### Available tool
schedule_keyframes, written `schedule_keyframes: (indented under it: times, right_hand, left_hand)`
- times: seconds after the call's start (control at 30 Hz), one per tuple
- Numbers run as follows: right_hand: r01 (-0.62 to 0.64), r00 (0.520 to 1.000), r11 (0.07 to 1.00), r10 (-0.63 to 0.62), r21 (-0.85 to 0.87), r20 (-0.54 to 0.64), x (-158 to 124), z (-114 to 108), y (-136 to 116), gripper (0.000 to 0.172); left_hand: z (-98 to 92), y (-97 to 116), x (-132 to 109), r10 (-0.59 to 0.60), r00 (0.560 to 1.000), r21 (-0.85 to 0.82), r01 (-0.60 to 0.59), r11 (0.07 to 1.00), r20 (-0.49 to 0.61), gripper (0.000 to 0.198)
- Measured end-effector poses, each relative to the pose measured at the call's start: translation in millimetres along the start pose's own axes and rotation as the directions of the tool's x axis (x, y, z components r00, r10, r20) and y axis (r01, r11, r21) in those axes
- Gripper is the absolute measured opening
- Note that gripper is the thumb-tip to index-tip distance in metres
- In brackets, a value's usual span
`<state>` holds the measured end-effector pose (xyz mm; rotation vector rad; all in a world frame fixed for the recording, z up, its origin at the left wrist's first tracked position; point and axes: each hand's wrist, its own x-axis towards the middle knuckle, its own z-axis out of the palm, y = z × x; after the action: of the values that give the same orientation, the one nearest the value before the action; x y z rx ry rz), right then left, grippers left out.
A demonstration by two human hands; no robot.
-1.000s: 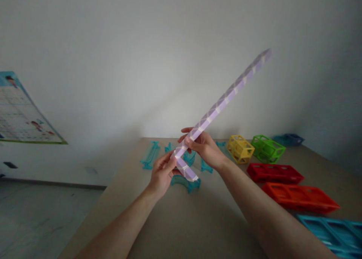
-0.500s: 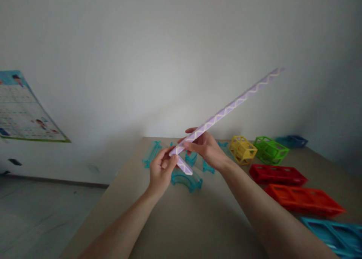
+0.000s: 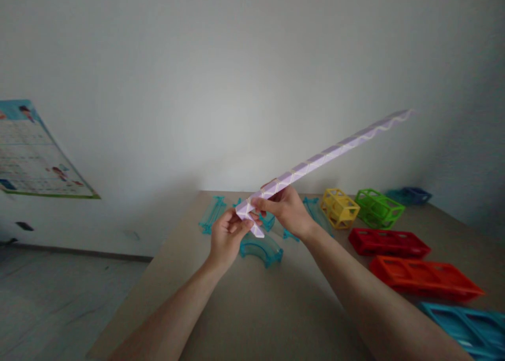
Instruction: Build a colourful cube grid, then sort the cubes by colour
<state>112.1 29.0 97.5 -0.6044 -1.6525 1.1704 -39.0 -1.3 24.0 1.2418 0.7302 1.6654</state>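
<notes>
A long, thin snake puzzle [image 3: 327,154] in pale purple with white edges is held above the table, slanting up to the right. Near its lower left end it bends sharply, and a short segment points down and right. My left hand [image 3: 228,236] pinches that bent end between thumb and fingers. Just beyond the bend, my right hand [image 3: 290,209] grips the straight part, its thumb on the near side and its other fingers partly hidden behind. Beneath the hands lies a curved translucent teal track piece [image 3: 261,249].
More teal track pieces [image 3: 213,214] lie towards the table's back edge. On the right stand a yellow frame block [image 3: 340,208], a green one [image 3: 379,208], a dark red tray-like piece [image 3: 389,242], an orange one [image 3: 426,278] and a blue one [image 3: 465,324]. A poster [image 3: 39,156] hangs on the wall.
The snake puzzle's long part has tipped lower at its far right end and rolled so another face shows. Its short bent segment has shifted slightly up and left. Both hands keep hold.
</notes>
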Motion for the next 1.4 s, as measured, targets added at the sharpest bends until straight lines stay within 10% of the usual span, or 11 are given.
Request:
schedule_keyframes:
  times: [0.3,0.67,0.87,1.1,1.4]
  right_hand:
    - [-0.100,0.978,0.988,0.076,-0.117,-0.196,-0.3,10.5,-5.4,0.030]
    - [-0.122,0.970,0.992,0.124,0.025,-0.208,-2.5,16.0,-9.7,0.031]
    - [-0.080,0.966,0.993,0.099,0.090,-0.237,-4.6,16.4,-4.5,0.030]
    - [0.082,0.997,0.981,-0.081,0.175,-0.011,-8.3,5.3,-7.0,0.026]
    - [-0.029,0.982,0.984,0.062,0.178,-0.179,-6.7,26.6,5.9,0.031]
  left_hand:
    - [1.8,2.2,-0.6,0.100,0.985,0.190,-0.072,0.979,-0.144,0.025]
    - [1.6,9.4,-8.2,0.135,0.990,0.179,-0.124,0.976,-0.047,0.026]
    - [6.1,13.1,-6.9,-0.029,0.999,-0.178,0.035,0.983,0.037,0.027]
    - [7.5,19.8,-7.0,-0.258,0.931,-0.452,0.352,0.819,0.259,0.024]
    - [14.2,9.5,-4.5,-0.203,0.971,-0.562,0.240,0.791,0.129,0.023]
